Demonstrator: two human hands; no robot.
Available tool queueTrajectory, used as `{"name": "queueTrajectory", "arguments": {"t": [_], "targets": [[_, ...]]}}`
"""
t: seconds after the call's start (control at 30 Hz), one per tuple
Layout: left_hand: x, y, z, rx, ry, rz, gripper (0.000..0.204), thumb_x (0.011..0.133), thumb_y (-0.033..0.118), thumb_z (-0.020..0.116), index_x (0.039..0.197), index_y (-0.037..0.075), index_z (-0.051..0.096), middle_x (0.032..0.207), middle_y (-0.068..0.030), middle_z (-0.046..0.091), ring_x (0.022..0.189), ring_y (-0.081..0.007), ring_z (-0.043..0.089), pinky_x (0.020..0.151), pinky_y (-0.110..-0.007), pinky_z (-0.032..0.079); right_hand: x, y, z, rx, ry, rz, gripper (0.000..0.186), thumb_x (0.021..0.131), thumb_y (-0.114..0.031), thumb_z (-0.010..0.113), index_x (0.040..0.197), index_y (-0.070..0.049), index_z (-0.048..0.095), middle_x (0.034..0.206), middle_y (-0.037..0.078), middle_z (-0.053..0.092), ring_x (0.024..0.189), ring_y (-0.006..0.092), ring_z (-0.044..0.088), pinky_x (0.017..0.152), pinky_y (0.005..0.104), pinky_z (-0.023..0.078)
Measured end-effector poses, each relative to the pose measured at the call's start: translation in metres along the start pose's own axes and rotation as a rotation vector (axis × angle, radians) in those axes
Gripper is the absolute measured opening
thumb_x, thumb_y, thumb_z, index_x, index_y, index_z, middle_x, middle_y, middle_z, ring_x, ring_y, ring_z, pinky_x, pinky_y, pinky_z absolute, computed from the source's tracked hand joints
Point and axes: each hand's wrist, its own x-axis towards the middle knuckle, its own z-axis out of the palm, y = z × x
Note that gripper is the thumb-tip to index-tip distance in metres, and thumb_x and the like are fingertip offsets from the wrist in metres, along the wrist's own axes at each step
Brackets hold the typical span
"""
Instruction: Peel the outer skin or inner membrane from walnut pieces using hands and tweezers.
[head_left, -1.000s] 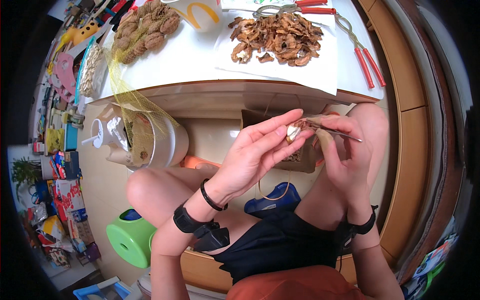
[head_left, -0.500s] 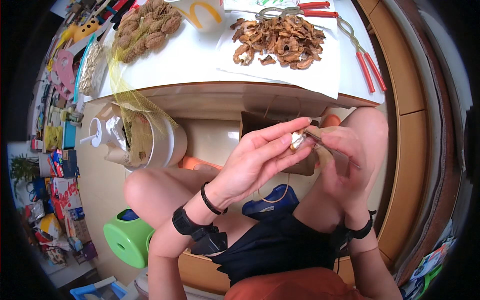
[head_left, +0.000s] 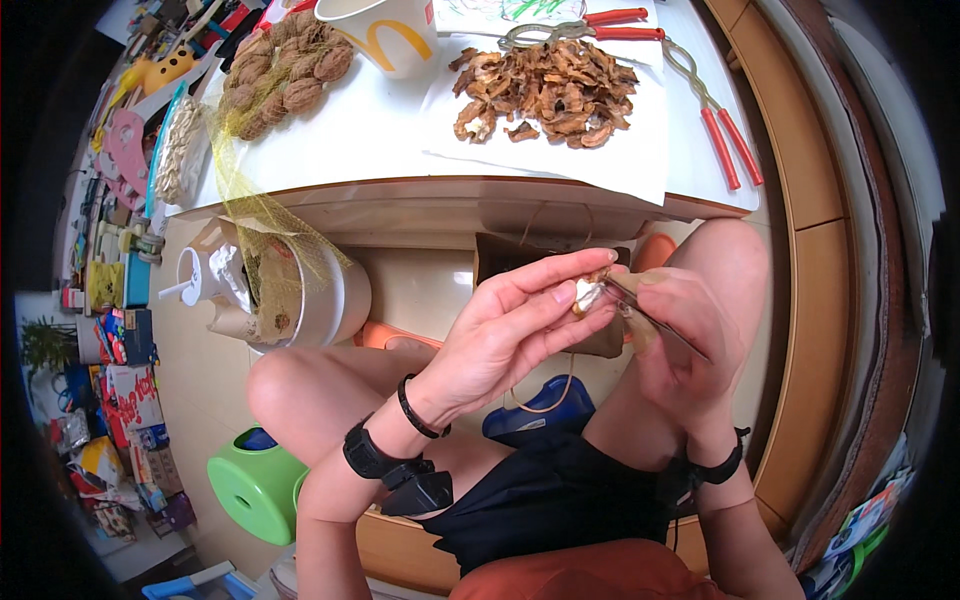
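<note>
Between the thumb and fingers of my left hand [head_left: 495,325] is a small walnut kernel [head_left: 588,294], white on one part and brown on another. My right hand [head_left: 695,320] pinches slim metal tweezers [head_left: 672,328], their tips at the kernel's right side. Whether the tips touch it is hard to make out. Both hands are above my lap, over a brown paper bag [head_left: 500,262] with a looped handle. Past them on the white table, a heap of brown walnut pieces [head_left: 560,95] lies on white paper [head_left: 640,150].
Whole walnuts [head_left: 300,75] in yellow netting sit at the table's left, beside a paper cup [head_left: 385,40]. Two red-handled crackers [head_left: 730,145] are at the right. Under the table edge stands a white bin [head_left: 335,300]. A green stool [head_left: 255,480] is left of my knee.
The kernel and tweezers are slightly lower in view, and more of the kernel's white part shows. The table has shifted slightly left in view. Both hands keep their holds.
</note>
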Motion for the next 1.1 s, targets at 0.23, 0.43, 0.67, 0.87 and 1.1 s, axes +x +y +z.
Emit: {"name": "queueTrajectory", "arguments": {"t": [0.23, 0.43, 0.67, 0.87, 1.1], "targets": [[0.0000, -0.0009, 0.0018, -0.036, -0.001, -0.002, 0.038, 0.088, 0.006, 0.037, 0.124, -0.004, 0.032, 0.123, -0.0161, 0.041, 0.109, -0.0195, 0.046, 0.093, -0.029, 0.040, 0.0005, -0.0024, 0.0011, -0.038, -0.014, -0.016, 0.028, 0.060, 0.012, 0.056, 0.086, 0.002, 0.055, 0.082, 0.013, 0.056, 0.075, 0.0298, 0.056, 0.067, 0.0340, 0.048], [-0.0004, -0.0005, 0.0021, -0.026, 0.003, -0.009, 0.038, 0.088, 0.006, 0.038, 0.124, -0.004, 0.032, 0.122, -0.0153, 0.041, 0.109, -0.0189, 0.046, 0.093, -0.029, 0.040, -0.0019, -0.0023, 0.0015, -0.051, -0.023, -0.009, 0.027, 0.061, 0.010, 0.057, 0.086, 0.001, 0.055, 0.084, 0.013, 0.056, 0.077, 0.0303, 0.056, 0.068, 0.0346, 0.048], [0.0003, -0.0026, 0.0013, -0.026, 0.008, -0.007, 0.038, 0.088, 0.006, 0.038, 0.125, -0.004, 0.032, 0.122, -0.0151, 0.042, 0.108, -0.0185, 0.047, 0.092, -0.028, 0.040, -0.0040, 0.0001, 0.0019, -0.095, -0.031, -0.039, 0.029, 0.060, 0.010, 0.056, 0.087, 0.000, 0.055, 0.086, 0.013, 0.056, 0.079, 0.0303, 0.056, 0.069, 0.0350, 0.048], [0.0004, -0.0051, 0.0001, -0.033, 0.021, 0.012, 0.037, 0.088, 0.006, 0.040, 0.123, -0.004, 0.034, 0.120, -0.0153, 0.043, 0.107, -0.0186, 0.047, 0.092, -0.029, 0.041, -0.0043, 0.0009, 0.0056, -0.090, -0.019, -0.025, 0.028, 0.061, 0.010, 0.054, 0.087, 0.000, 0.055, 0.085, 0.012, 0.056, 0.078, 0.0296, 0.056, 0.068, 0.0342, 0.048], [0.0016, -0.0061, 0.0002, 0.132, 0.069, 0.056, 0.034, 0.085, 0.005, 0.046, 0.118, -0.003, 0.041, 0.109, -0.0129, 0.051, 0.101, -0.0187, 0.052, 0.089, -0.026, 0.043, -0.0089, 0.0038, 0.0088, 0.075, 0.082, 0.057, 0.026, 0.065, 0.014, 0.051, 0.087, 0.000, 0.053, 0.085, 0.013, 0.057, 0.079, 0.0288, 0.056, 0.069, 0.0317, 0.047]]}}
